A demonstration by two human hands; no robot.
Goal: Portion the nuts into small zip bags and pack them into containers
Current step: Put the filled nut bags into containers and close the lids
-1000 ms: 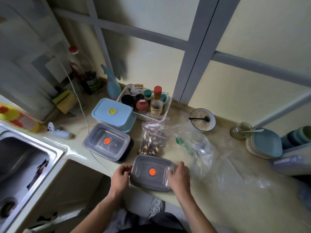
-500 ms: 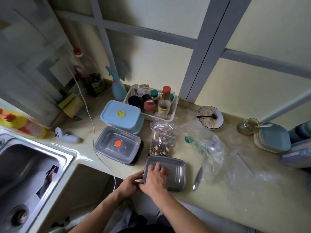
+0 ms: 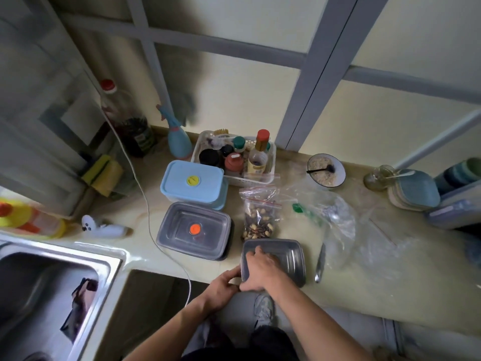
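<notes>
Bench (image 3: 377, 269): cream top that carries everything, under both grips.
Sink (image 3: 52, 287): steel, well left of the left grip.
Grey box (image 3: 286, 259): lidded, at the bench's near edge, under the right grip.
Second grey box (image 3: 194, 230): orange-dotted lid, beyond and left of the grips.
Nut bag (image 3: 259, 217): zip bag just beyond the right grip, touching the grey box's far edge.
Right grip (image 3: 260, 269): fingers flat, pressing the lid.
Left grip (image 3: 223, 285): fingers curled round the box's left edge.
Spoon (image 3: 320, 264): right of the right grip.
</notes>
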